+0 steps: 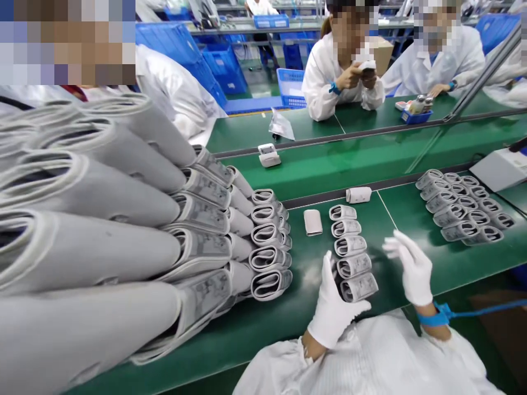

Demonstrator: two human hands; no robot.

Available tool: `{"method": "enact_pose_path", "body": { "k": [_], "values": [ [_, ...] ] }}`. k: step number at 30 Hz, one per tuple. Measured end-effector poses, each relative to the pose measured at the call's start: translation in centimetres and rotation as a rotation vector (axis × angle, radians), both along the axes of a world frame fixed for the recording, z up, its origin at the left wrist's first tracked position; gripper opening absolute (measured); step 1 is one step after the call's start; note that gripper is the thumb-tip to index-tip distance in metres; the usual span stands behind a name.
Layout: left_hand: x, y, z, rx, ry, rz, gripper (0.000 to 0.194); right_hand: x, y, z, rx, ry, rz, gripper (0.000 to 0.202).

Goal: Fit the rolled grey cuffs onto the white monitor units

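Note:
My left hand, in a white glove, is spread around the near end of a row of rolled grey cuffs. Its thumb and fingers are apart at the nearest cuff; whether they touch it I cannot tell. To the right of the row, my right hand, also gloved, hovers over the green bench with fingers extended and nothing in them. A blue wrist strap circles my right wrist. Beyond the row lie a single flat grey cuff and another rolled one.
Large stacked grey rolls fill the left, with smaller rolled cuffs beside them. More rolled cuffs sit at right, near a white box-shaped device. A green conveyor runs behind. Across it, a co-worker holds a small white item.

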State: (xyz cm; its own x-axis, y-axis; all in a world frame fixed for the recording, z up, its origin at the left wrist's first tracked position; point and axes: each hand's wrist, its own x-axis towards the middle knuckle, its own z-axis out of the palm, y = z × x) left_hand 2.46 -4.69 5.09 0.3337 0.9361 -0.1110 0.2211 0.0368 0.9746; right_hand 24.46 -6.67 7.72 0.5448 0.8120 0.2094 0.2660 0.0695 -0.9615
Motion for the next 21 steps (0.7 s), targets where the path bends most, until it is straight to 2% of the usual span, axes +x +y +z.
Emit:
{"method": "enact_pose_path", "body": {
  "k": [1, 3, 6, 8, 11, 13, 17, 19, 21],
  "values": [
    [0.1, 0.0, -0.1, 0.046, 0.017, 0.006, 0.137, 0.7, 2.1, 0.3, -0.005, -0.029, 0.017, 0.043],
    [0.2, -0.2, -0.1, 0.147, 0.064, 0.010, 0.113, 1.6, 6.6, 1.1, -0.032, -0.159, 0.152, 0.053],
    [0.3, -0.5, 0.0, 0.272, 0.162, 0.008, 0.085, 1.1, 12.5, 2.6, -0.156, -0.471, 0.373, 0.062],
    [0.2, -0.5, 0.2, 0.267, 0.242, 0.022, 0.080, -0.3, 15.3, 3.4, -0.337, -0.711, 0.424, 0.067],
    [0.2, 0.0, 0.5, 0.164, 0.382, 0.065, 0.084, -2.9, 18.2, 3.7, -0.638, -0.889, 0.349, 0.076],
    [0.5, 0.4, 0.8, 0.127, 0.438, 0.061, 0.085, -4.3, 19.5, 3.5, -0.717, -0.852, 0.302, 0.073],
    [1.4, 0.9, 0.9, 0.141, 0.461, 0.000, 0.077, -5.0, 20.7, 2.2, -0.670, -0.657, 0.267, 0.054],
    [1.6, 0.8, 0.6, 0.143, 0.441, -0.019, 0.084, -4.2, 20.3, 1.5, -0.619, -0.491, 0.223, 0.045],
    [1.4, 0.5, 0.0, 0.134, 0.371, -0.013, 0.101, -3.0, 19.2, 1.0, -0.549, -0.279, 0.165, 0.038]
  ]
}}
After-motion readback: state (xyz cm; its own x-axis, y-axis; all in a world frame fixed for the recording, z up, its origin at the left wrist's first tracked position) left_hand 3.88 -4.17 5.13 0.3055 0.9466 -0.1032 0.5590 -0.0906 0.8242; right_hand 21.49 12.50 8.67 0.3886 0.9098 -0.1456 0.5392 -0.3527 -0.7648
